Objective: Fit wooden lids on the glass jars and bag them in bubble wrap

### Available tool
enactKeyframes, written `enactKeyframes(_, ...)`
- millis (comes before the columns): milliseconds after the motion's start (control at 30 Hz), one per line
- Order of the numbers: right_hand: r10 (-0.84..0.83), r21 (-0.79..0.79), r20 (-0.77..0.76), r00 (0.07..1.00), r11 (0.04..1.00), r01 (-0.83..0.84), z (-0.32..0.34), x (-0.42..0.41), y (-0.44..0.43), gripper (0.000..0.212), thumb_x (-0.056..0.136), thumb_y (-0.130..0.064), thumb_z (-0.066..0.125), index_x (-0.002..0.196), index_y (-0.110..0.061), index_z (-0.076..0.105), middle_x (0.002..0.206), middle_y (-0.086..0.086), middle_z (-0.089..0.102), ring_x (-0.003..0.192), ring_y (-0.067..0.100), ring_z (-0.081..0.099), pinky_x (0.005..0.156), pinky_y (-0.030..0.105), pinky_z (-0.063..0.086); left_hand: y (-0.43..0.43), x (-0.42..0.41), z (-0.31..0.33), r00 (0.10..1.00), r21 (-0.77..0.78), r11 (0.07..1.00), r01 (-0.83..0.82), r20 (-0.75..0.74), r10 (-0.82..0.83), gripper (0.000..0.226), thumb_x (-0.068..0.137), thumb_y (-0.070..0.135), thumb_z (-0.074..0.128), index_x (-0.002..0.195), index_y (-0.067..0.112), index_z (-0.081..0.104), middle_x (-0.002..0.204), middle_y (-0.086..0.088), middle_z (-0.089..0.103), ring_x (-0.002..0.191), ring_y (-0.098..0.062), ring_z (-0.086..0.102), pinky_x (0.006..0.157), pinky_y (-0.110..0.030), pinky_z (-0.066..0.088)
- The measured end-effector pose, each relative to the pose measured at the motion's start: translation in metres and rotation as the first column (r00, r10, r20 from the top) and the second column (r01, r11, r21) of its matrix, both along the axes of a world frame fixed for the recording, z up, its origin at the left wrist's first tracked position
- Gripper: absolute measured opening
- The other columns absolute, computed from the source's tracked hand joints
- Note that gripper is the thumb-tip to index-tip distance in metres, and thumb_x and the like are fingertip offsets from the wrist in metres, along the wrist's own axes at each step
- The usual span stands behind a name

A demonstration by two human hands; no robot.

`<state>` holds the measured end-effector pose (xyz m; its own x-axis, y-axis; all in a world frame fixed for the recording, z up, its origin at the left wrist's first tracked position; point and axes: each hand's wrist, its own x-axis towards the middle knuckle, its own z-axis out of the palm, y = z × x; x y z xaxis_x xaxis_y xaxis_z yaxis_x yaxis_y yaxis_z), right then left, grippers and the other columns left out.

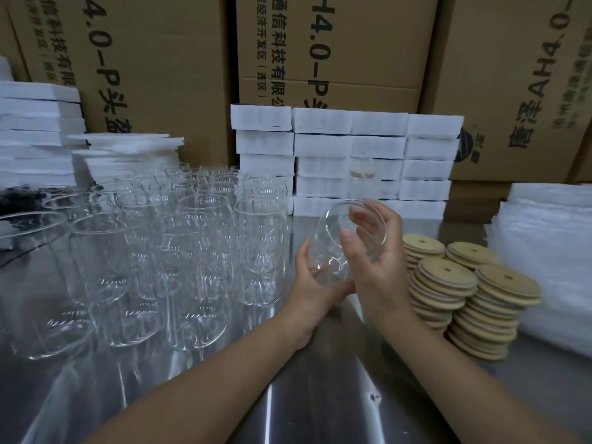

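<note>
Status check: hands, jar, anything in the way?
Both hands, left and right, grip one clear glass jar, tilted, no lid. Round wooden lids stacked right. Nothing in the way.

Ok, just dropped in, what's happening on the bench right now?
A person holds one glass jar tilted above the metal table, the left hand cupping its base and the right hand near its open mouth. It has no lid yet. Stacks of wooden lids sit to the right, many empty jars stand to the left, and bubble wrap lies at far right.
</note>
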<state>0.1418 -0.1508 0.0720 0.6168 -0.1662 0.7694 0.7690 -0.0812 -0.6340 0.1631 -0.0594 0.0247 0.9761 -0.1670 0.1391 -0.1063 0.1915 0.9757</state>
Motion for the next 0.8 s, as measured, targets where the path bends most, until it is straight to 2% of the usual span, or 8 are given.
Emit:
enactKeyframes(100, -0.005, -0.013, 0.006, 1.000, 1.000, 0.005, -0.001, 0.000, 0.000, 0.047, 0.075, -0.045, 0.062, 0.117, -0.031, 0.045, 0.118, -0.002, 0.059, 0.117, 0.008, 0.055, 0.104, 0.029, 0.041, 0.003, -0.003, 0.003, 1.000, 0.009, 1.000, -0.001, 0.009, 0.001, 0.134, 0.039, 0.041, 0.087, 0.145, 0.046, 0.005, 0.139, -0.004, 0.048, 0.115, -0.028, 0.063, 0.098, -0.052, 0.050)
enactKeyframes(233, -0.036, -0.041, -0.009, 0.999, 0.999, 0.036, 0.000, -0.002, 0.000, 0.035, 0.084, -0.049, 0.048, 0.117, -0.036, 0.047, 0.121, -0.004, 0.060, 0.118, 0.006, 0.054, 0.104, 0.032, 0.041, 0.003, -0.006, 0.007, 0.999, -0.023, 0.999, 0.044, 0.032, -0.043, 0.110, 0.047, 0.038, 0.086, 0.140, 0.042, 0.028, 0.129, -0.013, 0.061, 0.113, -0.034, 0.063, 0.098, -0.063, 0.045)
enactKeyframes(333, -0.049, -0.015, -0.013, 0.999, 0.999, 0.049, 0.002, -0.003, 0.000, 0.036, 0.090, -0.048, 0.039, 0.120, -0.031, 0.050, 0.124, -0.002, 0.062, 0.120, 0.006, 0.054, 0.104, 0.026, 0.042, 0.002, -0.010, 0.010, 0.994, -0.033, 0.997, 0.065, 0.086, -0.062, 0.086, 0.050, 0.045, 0.084, 0.125, 0.056, 0.042, 0.122, -0.017, 0.064, 0.114, -0.030, 0.063, 0.101, -0.049, 0.048)
enactKeyframes(500, -0.047, 0.048, -0.044, 0.998, 0.998, 0.049, 0.004, -0.003, -0.002, 0.043, 0.092, -0.043, 0.035, 0.124, -0.019, 0.052, 0.124, 0.003, 0.061, 0.119, 0.007, 0.055, 0.101, 0.021, 0.040, 0.004, -0.004, 0.007, 0.994, 0.019, 0.998, 0.055, 0.095, -0.056, 0.122, 0.045, 0.054, 0.079, 0.151, 0.039, 0.019, 0.136, -0.034, 0.046, 0.117, -0.023, 0.061, 0.107, -0.039, 0.044)
enactKeyframes(600, -0.095, 0.056, -0.045, 0.994, 0.994, 0.098, 0.006, -0.005, -0.002, 0.043, 0.092, -0.040, 0.035, 0.126, -0.019, 0.052, 0.124, 0.004, 0.057, 0.115, 0.002, 0.055, 0.098, 0.018, 0.041, 0.003, -0.002, 0.004, 0.987, 0.028, 0.997, 0.071, 0.140, -0.074, 0.133, 0.039, 0.060, 0.086, 0.151, 0.038, 0.019, 0.125, -0.011, 0.060, 0.103, -0.016, 0.065, 0.092, -0.030, 0.053)
enactKeyframes(667, -0.141, 0.065, -0.054, 0.989, 0.987, 0.145, 0.010, -0.006, -0.004, 0.047, 0.084, -0.050, 0.033, 0.120, -0.028, 0.053, 0.122, 0.001, 0.051, 0.112, 0.003, 0.053, 0.100, 0.025, 0.043, 0.002, -0.003, 0.004, 0.993, 0.005, 0.999, 0.048, 0.111, -0.048, 0.148, 0.031, 0.069, 0.086, 0.152, 0.036, 0.007, 0.131, -0.004, 0.055, 0.107, -0.020, 0.064, 0.080, -0.027, 0.056)
enactKeyframes(733, -0.167, 0.090, -0.086, 0.982, 0.980, 0.175, 0.013, -0.006, -0.008, 0.044, 0.076, -0.054, 0.032, 0.111, -0.039, 0.054, 0.116, -0.005, 0.047, 0.112, 0.011, 0.053, 0.101, 0.036, 0.044, 0.000, -0.004, 0.005, 0.997, -0.022, 0.999, 0.036, 0.074, -0.034, 0.137, 0.046, 0.060, 0.079, 0.153, 0.027, 0.000, 0.139, -0.007, 0.052, 0.110, -0.026, 0.064, 0.071, -0.023, 0.057)
enactKeyframes(800, -0.178, 0.111, -0.111, 0.978, 0.975, 0.191, 0.014, -0.006, -0.009, 0.042, 0.073, -0.055, 0.032, 0.105, -0.041, 0.055, 0.112, -0.011, 0.044, 0.110, 0.016, 0.053, 0.100, 0.042, 0.044, -0.001, -0.003, 0.005, 0.998, -0.032, 0.999, 0.044, 0.043, -0.043, 0.119, 0.058, 0.049, 0.072, 0.152, 0.013, 0.010, 0.134, -0.008, 0.056, 0.096, -0.024, 0.068, 0.068, -0.023, 0.057)
